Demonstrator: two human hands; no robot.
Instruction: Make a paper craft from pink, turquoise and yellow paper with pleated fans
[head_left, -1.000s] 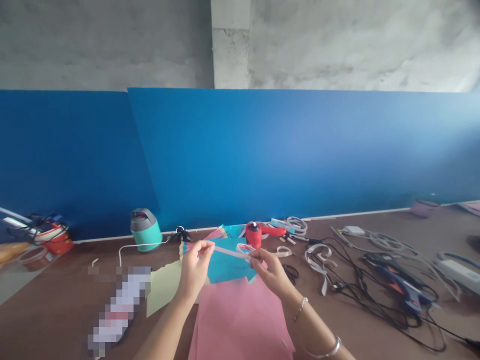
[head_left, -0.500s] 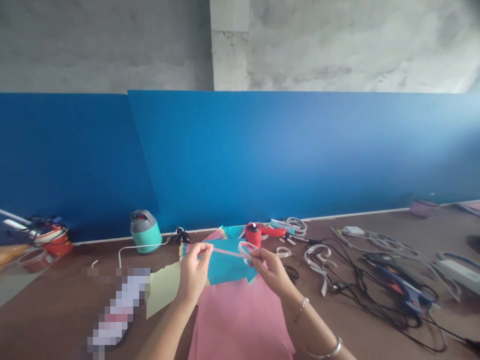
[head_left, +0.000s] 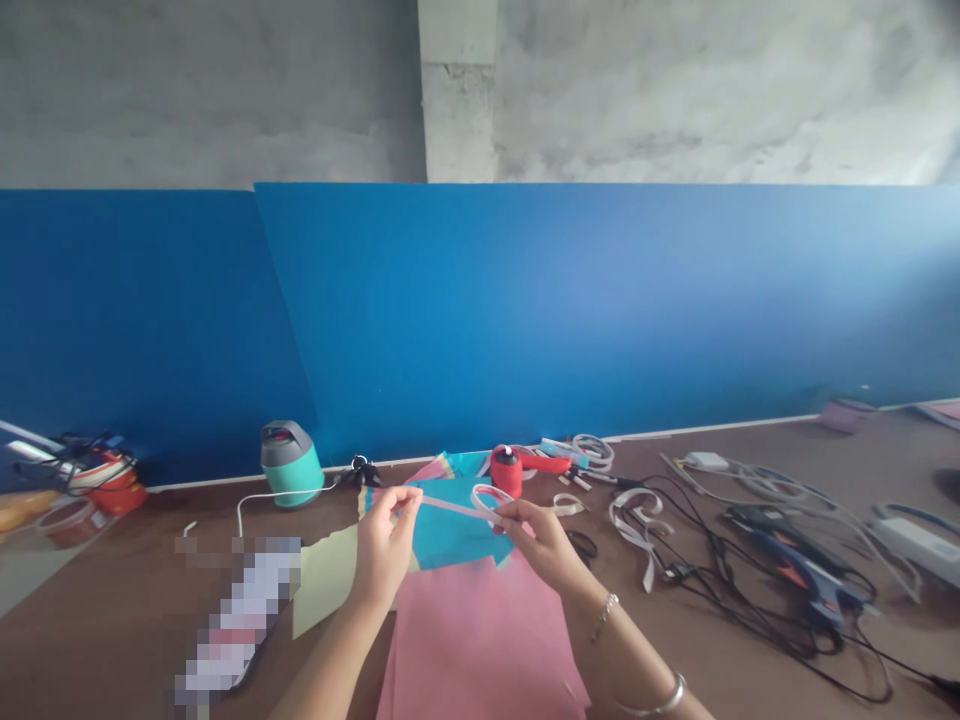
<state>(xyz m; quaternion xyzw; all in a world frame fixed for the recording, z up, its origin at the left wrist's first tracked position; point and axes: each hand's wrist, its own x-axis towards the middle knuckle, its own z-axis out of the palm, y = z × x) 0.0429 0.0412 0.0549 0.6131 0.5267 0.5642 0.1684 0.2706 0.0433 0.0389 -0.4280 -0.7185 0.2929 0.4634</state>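
A narrow white strip (head_left: 454,508) is stretched between my two hands, with a loop of it standing up beside the right fingers. My left hand (head_left: 388,535) pinches one end between thumb and fingertips. The fingers of my right hand (head_left: 538,535) are closed on the strip at the base of the loop. Both hands are raised above a blue sheet (head_left: 446,545) and a stack of pink paper (head_left: 480,640). A pale yellow sheet (head_left: 324,580) lies left of my left hand. Just behind the loop stands a red object (head_left: 506,475) with a dark top.
More curled white strips (head_left: 634,525) lie to the right, near tangled black cables (head_left: 720,580) and a dark blue glue gun (head_left: 806,570). At left are a blurred-out phone (head_left: 240,620) and a teal container (head_left: 292,470). A red bucket (head_left: 112,480) holds tools beside the blue partition (head_left: 525,320).
My left hand has shifted very slightly left, and the loop of strip leans a little further left. Both hands keep their hold on the strip.
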